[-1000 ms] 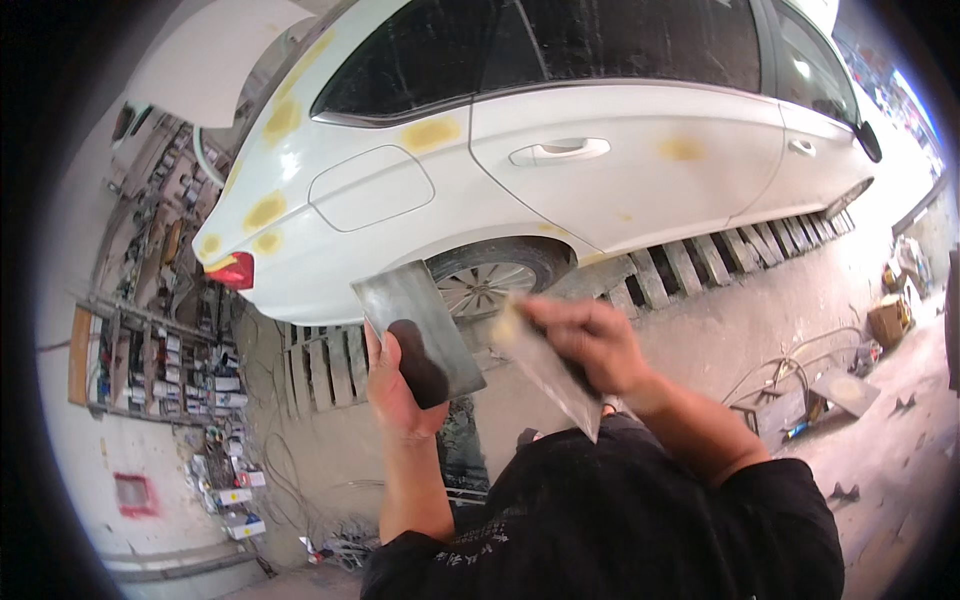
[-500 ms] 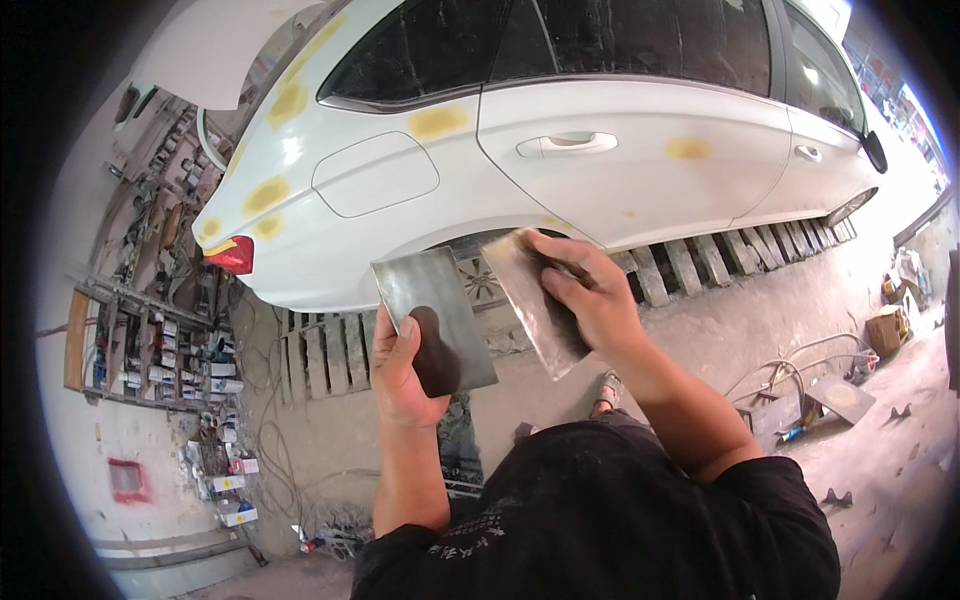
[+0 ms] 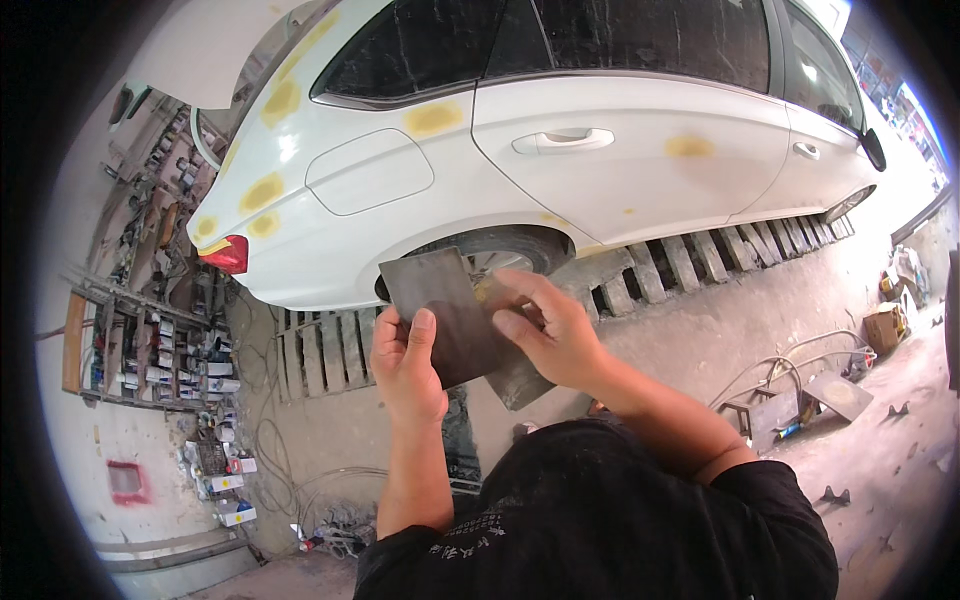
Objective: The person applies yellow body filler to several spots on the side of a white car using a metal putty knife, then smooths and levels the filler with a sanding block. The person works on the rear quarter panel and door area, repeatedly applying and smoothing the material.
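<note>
My left hand (image 3: 410, 370) grips a flat grey metal putty spreader (image 3: 440, 300) by its lower left edge, thumb on its face. In my right hand (image 3: 560, 335) is a second metal spreader (image 3: 518, 385), pinched between thumb and fingers. This second plate is tilted and partly hidden by the first; the two overlap, and whether they touch I cannot tell. Both are held before the rear wheel (image 3: 515, 240) of a white car (image 3: 370, 225). Yellow filler patches (image 3: 433, 118) mark its side.
Slatted wooden pallets (image 3: 325, 355) lie under and beside the car. Shelves with tools and cans (image 3: 185, 365) stand at the left, hoses (image 3: 275, 455) on the floor nearby. At right are a cardboard box (image 3: 884, 328) and a metal sheet (image 3: 838, 396).
My right hand has moved left and slightly down, bringing its spreader partly behind the other one. The left spreader has turned a little, and its shine has dulled.
</note>
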The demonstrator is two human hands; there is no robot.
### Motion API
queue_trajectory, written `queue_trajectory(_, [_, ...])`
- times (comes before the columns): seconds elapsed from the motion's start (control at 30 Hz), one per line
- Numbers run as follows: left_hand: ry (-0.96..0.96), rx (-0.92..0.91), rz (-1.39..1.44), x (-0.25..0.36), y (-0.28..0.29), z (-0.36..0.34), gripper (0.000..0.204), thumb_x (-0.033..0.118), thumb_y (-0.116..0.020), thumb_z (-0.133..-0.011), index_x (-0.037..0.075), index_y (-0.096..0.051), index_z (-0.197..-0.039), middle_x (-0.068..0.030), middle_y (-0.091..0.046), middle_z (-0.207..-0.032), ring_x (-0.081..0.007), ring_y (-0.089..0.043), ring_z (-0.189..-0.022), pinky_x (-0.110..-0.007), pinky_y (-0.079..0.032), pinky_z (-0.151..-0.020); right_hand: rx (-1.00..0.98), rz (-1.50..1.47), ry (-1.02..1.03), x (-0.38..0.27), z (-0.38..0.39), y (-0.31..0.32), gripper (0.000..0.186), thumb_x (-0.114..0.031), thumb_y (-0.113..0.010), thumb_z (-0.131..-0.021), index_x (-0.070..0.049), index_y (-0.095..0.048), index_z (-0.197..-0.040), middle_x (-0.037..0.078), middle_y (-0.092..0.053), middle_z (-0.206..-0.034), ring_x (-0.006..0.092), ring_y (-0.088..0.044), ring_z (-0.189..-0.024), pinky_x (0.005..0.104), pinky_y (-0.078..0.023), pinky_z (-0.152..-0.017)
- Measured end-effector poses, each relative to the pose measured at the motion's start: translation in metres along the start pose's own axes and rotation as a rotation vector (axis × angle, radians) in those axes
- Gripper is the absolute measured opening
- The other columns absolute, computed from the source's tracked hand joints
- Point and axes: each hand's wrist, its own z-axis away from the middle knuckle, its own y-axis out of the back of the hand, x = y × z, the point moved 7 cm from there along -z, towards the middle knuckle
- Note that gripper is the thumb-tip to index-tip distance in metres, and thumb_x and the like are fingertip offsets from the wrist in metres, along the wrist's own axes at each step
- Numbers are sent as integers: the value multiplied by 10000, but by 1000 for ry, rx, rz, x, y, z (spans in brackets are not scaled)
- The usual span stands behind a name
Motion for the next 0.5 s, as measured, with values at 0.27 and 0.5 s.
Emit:
queue_trajectory(0.27, [-92, 130, 9, -7, 17, -4, 219, 136, -620, -970, 12, -581, -1147, -73, -659, -1057, -153, -622, -937, -306, -516, -841, -96, -55, -89, 9, 27, -21, 457, -24, -651, -914, -42, -518, -1351, 118, -683, -958, 195, -672, -884, 317, -531, -805])
queue_trajectory(0.5, [200, -132, 719, -17, 26, -27, 389, 292, -475, -1027, 74, -546, -1341, -96, -638, -754, -164, -469, -409, -294, -391, -413, -54, -141, -134, 31, 35, -10, 410, -44, -644, -924, -46, -542, -1321, 72, -664, -954, 134, -644, -881, 294, -522, -791])
